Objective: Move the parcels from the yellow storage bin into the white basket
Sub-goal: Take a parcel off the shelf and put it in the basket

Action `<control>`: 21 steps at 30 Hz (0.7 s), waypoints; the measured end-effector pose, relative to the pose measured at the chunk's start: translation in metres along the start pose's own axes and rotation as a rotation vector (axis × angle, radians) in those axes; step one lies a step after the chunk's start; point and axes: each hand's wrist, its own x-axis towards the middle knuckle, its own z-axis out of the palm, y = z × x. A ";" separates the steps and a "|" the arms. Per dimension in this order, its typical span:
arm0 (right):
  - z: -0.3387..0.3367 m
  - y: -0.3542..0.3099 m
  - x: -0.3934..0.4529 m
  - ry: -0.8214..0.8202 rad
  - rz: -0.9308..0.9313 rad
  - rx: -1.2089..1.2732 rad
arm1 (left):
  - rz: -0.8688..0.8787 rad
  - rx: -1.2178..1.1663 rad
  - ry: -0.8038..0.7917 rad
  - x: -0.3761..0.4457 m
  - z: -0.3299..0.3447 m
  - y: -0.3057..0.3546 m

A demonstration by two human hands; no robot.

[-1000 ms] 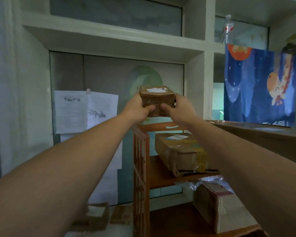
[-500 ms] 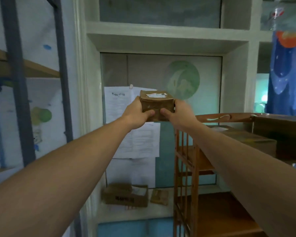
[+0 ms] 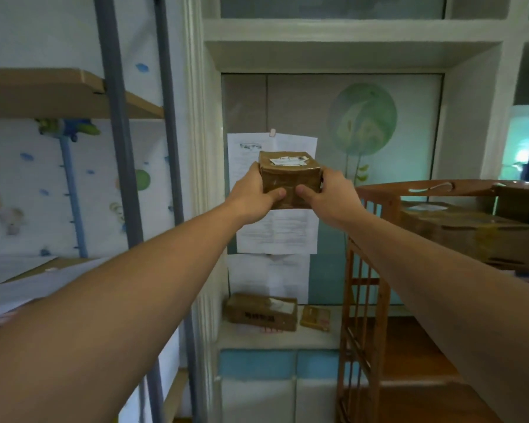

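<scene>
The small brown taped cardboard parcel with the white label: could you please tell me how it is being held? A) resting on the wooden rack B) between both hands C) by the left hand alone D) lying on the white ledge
B: the small brown taped cardboard parcel is gripped between the left hand and the right hand, in the air.

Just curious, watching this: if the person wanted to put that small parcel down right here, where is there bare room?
Bare patches: the white ledge right of the flat packet, and the wooden rack's lower shelf. Crowded: the ledge's left, under a box, and the rack's top, where a large box lies.
</scene>
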 end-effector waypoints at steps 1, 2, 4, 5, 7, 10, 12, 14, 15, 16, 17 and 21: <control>0.002 -0.001 -0.005 -0.014 0.002 0.014 | -0.006 0.008 0.004 -0.006 -0.002 -0.001; 0.002 -0.003 -0.010 -0.027 -0.001 0.025 | -0.010 0.014 0.011 -0.012 -0.004 -0.001; 0.004 -0.006 -0.018 -0.050 -0.020 0.033 | -0.021 0.022 0.026 -0.024 -0.007 -0.001; 0.004 -0.008 -0.022 -0.063 -0.028 0.034 | -0.031 0.029 0.036 -0.029 -0.009 -0.001; 0.007 -0.013 -0.029 -0.083 -0.040 0.058 | -0.054 0.055 0.059 -0.041 -0.014 0.000; 0.018 -0.020 -0.042 -0.072 -0.049 0.135 | -0.083 0.088 0.096 -0.057 -0.024 -0.001; 0.027 -0.028 -0.053 -0.061 -0.059 0.179 | -0.101 0.099 0.123 -0.071 -0.033 -0.003; 0.037 -0.037 -0.063 -0.071 -0.074 0.221 | -0.118 0.107 0.149 -0.085 -0.044 -0.007; 0.042 -0.042 -0.068 -0.080 -0.084 0.235 | -0.128 0.111 0.160 -0.091 -0.051 -0.010; 0.048 -0.048 -0.073 -0.086 -0.097 0.249 | -0.132 0.119 0.166 -0.099 -0.058 -0.013; 0.053 -0.053 -0.077 -0.088 -0.116 0.263 | -0.135 0.117 0.176 -0.107 -0.065 -0.015; 0.078 -0.083 -0.100 -0.095 -0.177 0.317 | -0.165 0.118 0.238 -0.143 -0.099 -0.027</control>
